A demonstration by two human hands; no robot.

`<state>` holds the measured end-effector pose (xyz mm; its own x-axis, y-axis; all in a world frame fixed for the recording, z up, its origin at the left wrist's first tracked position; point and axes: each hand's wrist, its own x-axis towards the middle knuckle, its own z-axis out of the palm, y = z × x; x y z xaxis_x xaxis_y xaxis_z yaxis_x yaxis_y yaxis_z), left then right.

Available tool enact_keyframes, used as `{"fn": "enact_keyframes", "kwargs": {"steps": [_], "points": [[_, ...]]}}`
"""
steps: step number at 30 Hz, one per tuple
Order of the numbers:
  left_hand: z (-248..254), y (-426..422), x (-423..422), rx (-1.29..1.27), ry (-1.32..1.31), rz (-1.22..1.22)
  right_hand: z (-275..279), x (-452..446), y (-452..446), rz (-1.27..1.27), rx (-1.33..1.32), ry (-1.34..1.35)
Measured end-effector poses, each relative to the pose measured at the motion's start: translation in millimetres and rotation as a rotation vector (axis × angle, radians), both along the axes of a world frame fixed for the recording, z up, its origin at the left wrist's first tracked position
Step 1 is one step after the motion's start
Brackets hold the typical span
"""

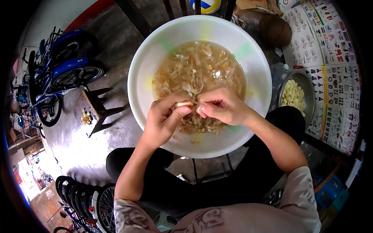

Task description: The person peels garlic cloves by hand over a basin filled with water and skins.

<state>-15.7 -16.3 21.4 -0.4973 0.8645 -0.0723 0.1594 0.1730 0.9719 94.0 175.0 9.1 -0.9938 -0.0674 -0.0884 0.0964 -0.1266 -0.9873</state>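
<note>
A pale garlic clove is pinched between the thumb and fingers of my left hand. Right beside the clove's end, the thumb and fingertips of my right hand are pressed together; what lies between them is too small to make out. Both hands are over the near part of a large white basin. Inside it, cloudy water carries many loose brown garlic skins, more of which lie below my fingers.
To the right, a metal bowl contains peeled garlic cloves. A printed sheet covers the surface beyond it. On the left stand a small stool with several cloves on top and blue bicycles. A ball sits behind the basin.
</note>
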Motion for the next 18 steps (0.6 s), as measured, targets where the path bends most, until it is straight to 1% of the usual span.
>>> {"fn": "enact_keyframes", "kwargs": {"steps": [1, 2, 4, 6, 7, 8, 10, 11, 13, 14, 16, 17, 18], "points": [[-2.7, -1.4, 0.6, 0.014, -0.197, 0.022, 0.8, -0.1, 0.8, 0.014, 0.019, -0.030], [-5.6, -1.9, 0.4, 0.015, -0.194, 0.021, 1.8, 0.0, 1.0, 0.027, 0.038, -0.061], [-8.5, -2.0, -1.9, 0.082, -0.435, 0.013, 5.8, -2.7, 2.7, 0.008, 0.033, -0.064], [-5.2, -2.8, -4.9, 0.049, -0.463, 0.006, 0.9, -3.9, 9.8, 0.053, 0.751, 0.080], [-4.0, -3.1, -5.4, 0.012, -0.501, -0.001, 1.0, -1.4, 10.6, -0.010, 0.942, 0.149], [-3.5, -2.4, -4.7, 0.014, -0.497, -0.002, 2.2, -0.3, 8.1, -0.012, 0.943, 0.152], [-3.5, 0.5, -1.7, 0.013, -0.438, 0.025, 4.5, 1.0, 0.2, -0.308, 0.770, 0.182], [-4.0, 2.5, -0.9, 0.012, -0.437, 0.024, 6.5, 1.0, -2.1, -0.310, 0.770, 0.183], [-5.1, 6.4, 0.7, -0.077, -0.087, 0.037, 10.6, 0.3, -5.4, -0.390, 0.480, 0.212], [-5.5, 8.0, 2.1, -0.080, -0.087, 0.034, 8.8, 0.0, -6.2, -0.392, 0.477, 0.209], [-5.9, 10.8, 5.2, -0.123, 0.040, 0.049, 4.1, 0.9, -6.7, -0.388, 0.518, 0.345], [-5.6, 12.5, 5.7, -0.123, 0.039, 0.045, 3.9, 2.2, -6.1, -0.392, 0.518, 0.342], [-4.5, 14.0, 6.2, -0.121, 0.124, 0.042, 3.9, 3.9, -5.5, -0.379, 0.537, 0.299]]}}
